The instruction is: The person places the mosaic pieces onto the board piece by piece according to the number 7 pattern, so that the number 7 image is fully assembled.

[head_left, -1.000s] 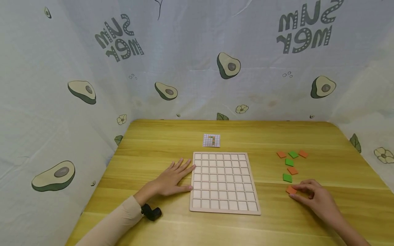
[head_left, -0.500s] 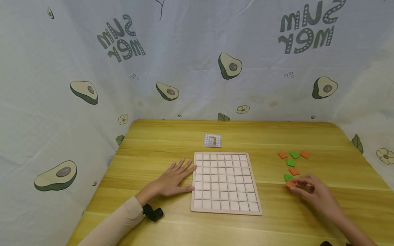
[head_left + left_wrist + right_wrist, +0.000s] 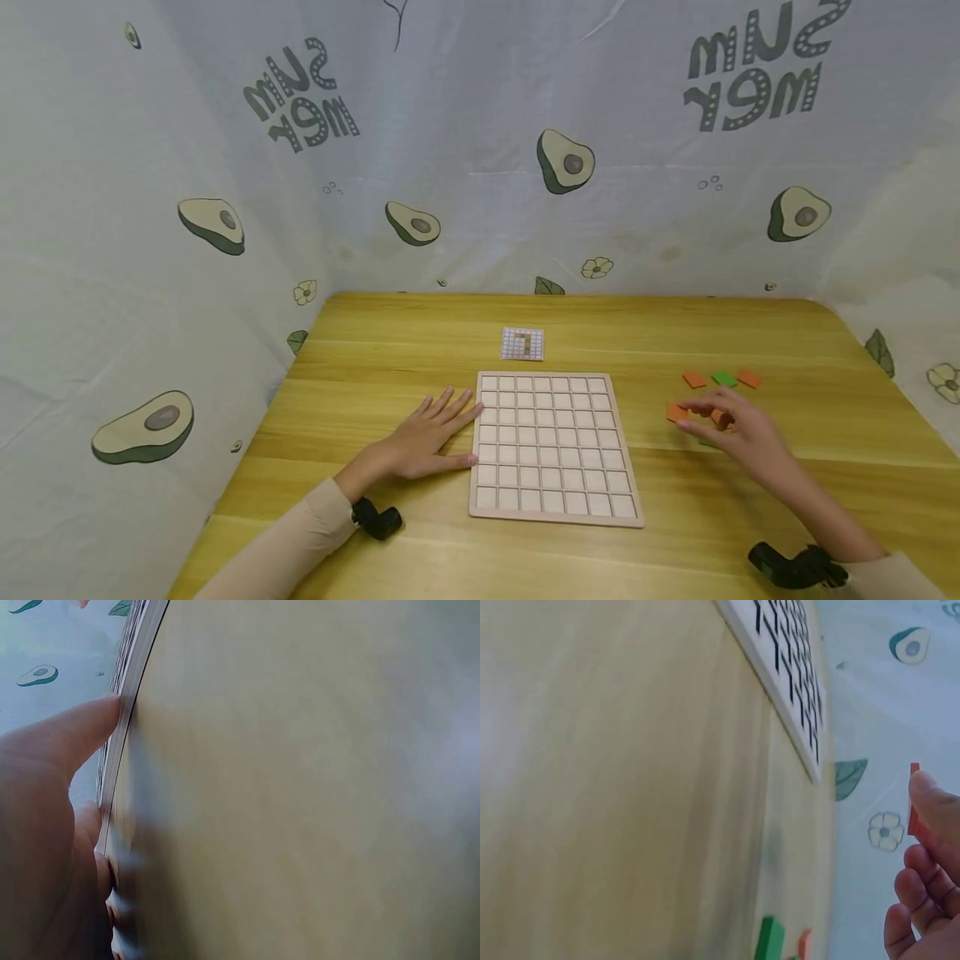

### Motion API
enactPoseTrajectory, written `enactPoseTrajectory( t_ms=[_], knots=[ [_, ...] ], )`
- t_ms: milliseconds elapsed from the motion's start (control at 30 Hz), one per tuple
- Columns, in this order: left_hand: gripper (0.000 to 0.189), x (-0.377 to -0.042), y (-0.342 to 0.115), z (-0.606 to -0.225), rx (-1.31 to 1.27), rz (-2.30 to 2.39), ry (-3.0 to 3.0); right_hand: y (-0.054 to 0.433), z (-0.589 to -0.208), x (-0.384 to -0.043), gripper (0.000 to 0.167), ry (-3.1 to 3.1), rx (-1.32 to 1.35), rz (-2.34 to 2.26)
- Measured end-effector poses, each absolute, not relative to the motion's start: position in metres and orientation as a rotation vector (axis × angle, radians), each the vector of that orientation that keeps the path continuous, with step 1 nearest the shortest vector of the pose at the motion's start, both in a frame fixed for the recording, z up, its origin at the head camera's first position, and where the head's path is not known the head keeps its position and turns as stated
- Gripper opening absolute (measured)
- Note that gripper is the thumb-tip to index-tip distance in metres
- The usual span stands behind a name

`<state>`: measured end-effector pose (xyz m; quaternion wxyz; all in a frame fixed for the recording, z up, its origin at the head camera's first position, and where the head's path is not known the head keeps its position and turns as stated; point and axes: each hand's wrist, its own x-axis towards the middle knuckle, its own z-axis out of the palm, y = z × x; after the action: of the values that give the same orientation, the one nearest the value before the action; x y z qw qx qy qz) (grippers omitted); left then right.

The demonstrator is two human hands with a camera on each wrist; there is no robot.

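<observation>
A light wooden grid board [image 3: 550, 434] lies on the table, its square cells bare. Along its left edge rests my left hand [image 3: 423, 437], fingers spread, with the thumb and a fingertip touching the frame; the left wrist view shows the thumb [image 3: 90, 727] against the board's side [image 3: 124, 735]. My right hand [image 3: 746, 429] pinches an orange square tile [image 3: 677, 412] between thumb and fingers, above the table right of the board. In the right wrist view that tile [image 3: 913, 810] is seen edge-on. Other tiles lie beneath or behind this hand, partly hidden.
Behind the right hand lie an orange tile [image 3: 694, 380], a green tile [image 3: 724, 379] and another orange tile [image 3: 748, 378]. A small card [image 3: 522, 343] printed with a coloured grid pattern lies beyond the board. A white curtain [image 3: 465, 125] with avocado prints borders the wooden table.
My right hand has lifted the orange tile off the table and carried it left and away from me, towards the board. The left hand stays at the board's edge.
</observation>
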<state>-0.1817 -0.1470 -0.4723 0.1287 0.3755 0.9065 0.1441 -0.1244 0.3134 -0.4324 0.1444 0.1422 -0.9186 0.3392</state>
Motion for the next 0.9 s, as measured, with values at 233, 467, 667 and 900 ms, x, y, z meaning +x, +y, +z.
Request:
enactPoseTrajectory(
  t_ms=[233,467,667,900],
  knots=[
    [0.081,-0.182,-0.147,-0.474,1.082,0.406,2.637,0.290,-0.430,-0.144,0.023,-2.555,0.570,0.991],
    [0.081,-0.183,-0.147,-0.473,1.082,0.385,2.643,0.265,-0.432,-0.159,0.021,-2.574,0.582,1.048],
    [0.080,-0.183,-0.147,-0.471,1.106,0.399,2.640,0.247,-0.431,-0.171,0.021,-2.605,0.593,1.057],
    [0.079,-0.183,-0.147,-0.470,1.102,0.396,2.642,0.222,-0.434,-0.186,0.020,-2.692,0.590,1.174]
  ],
)
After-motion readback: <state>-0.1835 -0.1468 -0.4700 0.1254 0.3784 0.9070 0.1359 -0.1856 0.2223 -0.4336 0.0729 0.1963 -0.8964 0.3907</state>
